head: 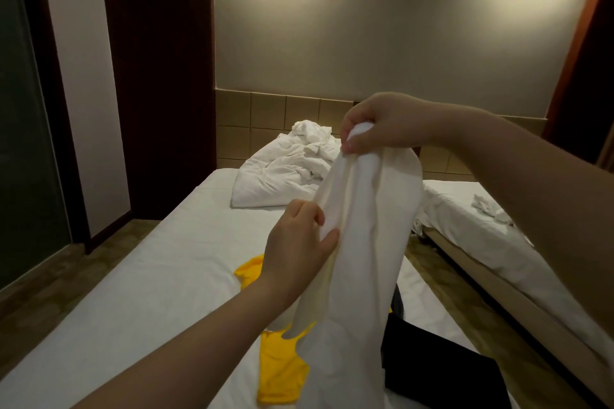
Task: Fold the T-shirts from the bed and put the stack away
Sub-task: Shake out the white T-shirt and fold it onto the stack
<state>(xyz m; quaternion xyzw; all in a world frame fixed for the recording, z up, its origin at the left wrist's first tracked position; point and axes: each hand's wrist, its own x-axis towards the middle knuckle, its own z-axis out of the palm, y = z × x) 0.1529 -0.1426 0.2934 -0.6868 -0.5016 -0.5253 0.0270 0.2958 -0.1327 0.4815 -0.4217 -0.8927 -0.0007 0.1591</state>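
**Over the bed, a white T-shirt hangs between two hands**

Above the near bed [149, 276], a person holds a white T-shirt [365, 242] in the air, bunched into a long drooping column rather than spread flat. The right hand [382, 123], raised and farther from the camera, pinches the top of the cloth between curled fingers and thumb. The left hand [299, 242], lower and closer to the body, grips the shirt's left edge partway down, thumb over the fabric. The garment's long axis runs nearly upright from the right hand down past the left, and its lower end drops out of frame.

Beneath it on the sheet lies a yellow T-shirt [282, 372], unfolded and partly hidden by the left forearm and the hanging cloth. Just to its right is a black garment [432, 362]. A crumpled white duvet [282, 173] sits at the head of the bed, and a second bed [465, 216] stands across a narrow gap to the right.

The folding appears to be at an early stage, with no stack in sight. Laying the shirt flat would seem to turn on the left hand finding a shoulder or hem apart from the right hand's hold, so the column opens sideways before it meets the sheet.
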